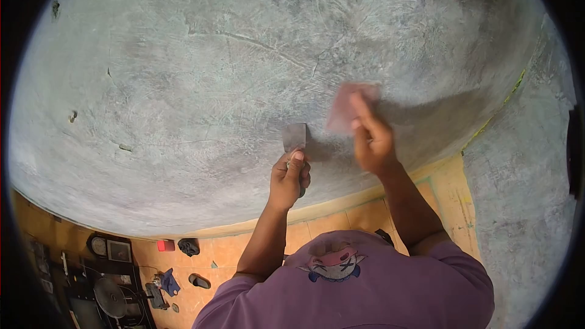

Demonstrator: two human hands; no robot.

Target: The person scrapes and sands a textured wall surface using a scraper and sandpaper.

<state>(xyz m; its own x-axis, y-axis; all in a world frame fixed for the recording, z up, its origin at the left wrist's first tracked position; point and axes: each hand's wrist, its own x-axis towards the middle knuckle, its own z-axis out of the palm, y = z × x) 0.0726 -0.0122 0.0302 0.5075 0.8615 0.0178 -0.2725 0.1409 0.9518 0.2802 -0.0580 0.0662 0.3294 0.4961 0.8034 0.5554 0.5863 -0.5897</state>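
Up against the wall (244,55) we go, grey and patchy, scuffed all over. The left hand (290,176) has its grip closed round the handle of a scraper (294,137), blade tip touching the wall just left of the other hand. The right hand (372,140) presses a sheet of sandpaper (344,106) flat to the wall with its fingers stretched over it, blurred, so it looks to be mid-stroke. That sheet sits on the wall just up and right of the scraper.

To sand well here, I'd judge: keep the palm flat, pressure even, overlap the strokes, and hold the scraper blade at a shallow angle so it lifts bumps without gouging.

The count: one scraper, one sheet of sandpaper, two hands at work. Below the wall, on the orange tiled floor (256,247), one small red object (165,245), one dark cloth bundle (189,246), and a dark clutter of gear (103,280) too small to tally.
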